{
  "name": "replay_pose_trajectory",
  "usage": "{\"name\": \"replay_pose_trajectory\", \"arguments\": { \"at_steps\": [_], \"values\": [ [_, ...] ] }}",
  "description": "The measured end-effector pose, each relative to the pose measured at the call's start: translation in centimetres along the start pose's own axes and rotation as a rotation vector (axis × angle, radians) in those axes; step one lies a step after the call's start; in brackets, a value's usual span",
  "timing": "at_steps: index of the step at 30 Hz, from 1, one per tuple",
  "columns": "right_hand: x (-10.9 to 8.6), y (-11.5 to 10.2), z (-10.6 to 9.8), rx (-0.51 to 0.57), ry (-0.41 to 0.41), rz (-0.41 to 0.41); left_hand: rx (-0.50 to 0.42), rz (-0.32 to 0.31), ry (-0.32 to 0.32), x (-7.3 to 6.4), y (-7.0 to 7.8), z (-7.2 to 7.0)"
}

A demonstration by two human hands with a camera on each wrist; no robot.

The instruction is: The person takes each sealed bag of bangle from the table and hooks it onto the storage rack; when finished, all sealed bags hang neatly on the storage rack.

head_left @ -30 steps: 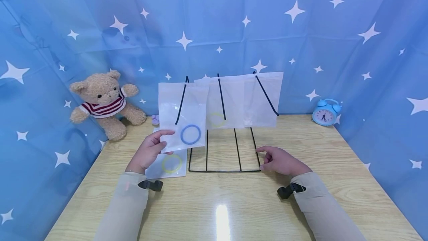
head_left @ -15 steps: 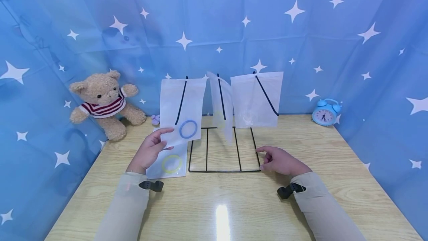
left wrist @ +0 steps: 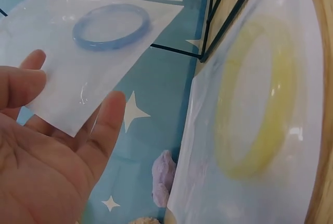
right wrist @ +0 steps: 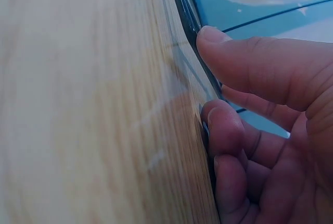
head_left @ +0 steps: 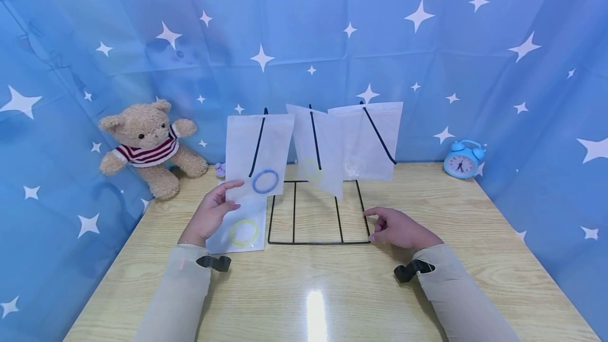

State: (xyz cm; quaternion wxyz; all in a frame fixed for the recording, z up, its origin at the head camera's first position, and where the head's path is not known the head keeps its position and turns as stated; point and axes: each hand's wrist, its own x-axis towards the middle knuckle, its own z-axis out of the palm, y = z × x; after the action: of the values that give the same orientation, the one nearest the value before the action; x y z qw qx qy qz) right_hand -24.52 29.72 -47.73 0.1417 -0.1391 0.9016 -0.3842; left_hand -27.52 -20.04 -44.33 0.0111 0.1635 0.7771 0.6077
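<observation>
A black wire display rack (head_left: 319,243) stands on the table with three frosted zip bags on its hooks. The left bag (head_left: 244,141) holds a blue ring (head_left: 265,181), the middle bag (head_left: 323,136) a yellow ring, the right bag (head_left: 366,136) a faint clear one. My left hand (head_left: 211,212) is by the left bag's lower corner, fingers loosely spread; in the left wrist view that corner hangs between thumb and fingers. My right hand (head_left: 399,227) holds the rack base's right bar near the front corner, thumb and forefinger at the wire, other fingers curled.
Another bag (head_left: 256,215) with a yellow ring (head_left: 244,233) lies on the table beside the rack, under my left hand. A teddy bear (head_left: 147,146) and a small purple toy (head_left: 220,169) are at the back left, a blue alarm clock (head_left: 462,161) at the back right.
The left bag has swung and its lower edge has risen off my left fingers. The middle bag has twisted on its hook and partly turned back. My right hand has stayed put.
</observation>
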Motion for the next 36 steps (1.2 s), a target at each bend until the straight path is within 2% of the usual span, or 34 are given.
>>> {"name": "replay_pose_trajectory", "arguments": {
  "at_steps": [6,12,18,22,27,31,36],
  "values": [
    [-0.1,-0.2,-0.1,-0.001,-0.002,0.002,0.041,-0.033,0.017,0.1,-0.3,-0.1],
    [-0.1,-0.2,0.0,-0.001,-0.003,0.004,0.020,-0.049,0.027,0.2,-0.6,-0.2],
    [-0.1,-0.2,-0.1,0.003,-0.005,-0.001,0.006,-0.100,0.045,0.3,-1.1,-0.5],
    [-0.2,-0.3,-0.1,0.007,-0.005,-0.001,0.023,-0.167,0.058,0.4,-1.4,-0.8],
    [-0.2,-0.4,-0.1,0.014,-0.007,0.002,0.055,-0.296,0.093,0.4,-1.9,-1.3],
    [-0.2,-0.4,-0.1,0.014,-0.006,0.006,0.029,-0.391,0.134,0.2,-2.4,-1.7],
    [-0.2,-0.3,-0.1,0.005,-0.007,0.003,0.020,-0.428,0.163,-0.1,-2.8,-2.3]
  ]
}}
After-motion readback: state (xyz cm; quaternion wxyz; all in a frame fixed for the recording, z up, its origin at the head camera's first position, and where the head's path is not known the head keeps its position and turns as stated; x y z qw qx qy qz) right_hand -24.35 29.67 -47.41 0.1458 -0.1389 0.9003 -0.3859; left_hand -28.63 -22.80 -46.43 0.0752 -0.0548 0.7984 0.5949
